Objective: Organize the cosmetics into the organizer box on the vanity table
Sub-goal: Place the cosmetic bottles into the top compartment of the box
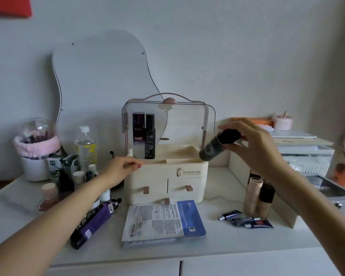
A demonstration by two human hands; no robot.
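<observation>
A cream organizer box (pixel 187 173) with a raised clear lid (pixel 187 124) stands mid-table. Two tall dark bottles (pixel 143 136) stand upright in its top tray at the back left. My right hand (pixel 253 144) grips a dark cylindrical bottle (pixel 213 146), tilted, over the tray's right end. My left hand (pixel 120 170) rests against the box's upper left corner, fingers bent, holding nothing. Loose cosmetics lie around: a purple tube (pixel 97 220) and a black tube beside it at front left, three small dark tubes (pixel 247 219) and two foundation tubes (pixel 259 196) at right.
Flat mask sachets (pixel 161 221) lie in front of the box's drawers. Small jars, a water bottle (pixel 86 148) and a domed brush holder (pixel 36 148) crowd the left. A wavy mirror (pixel 100 76) leans behind. A cream box (pixel 239 170) and stacked items stand on the right.
</observation>
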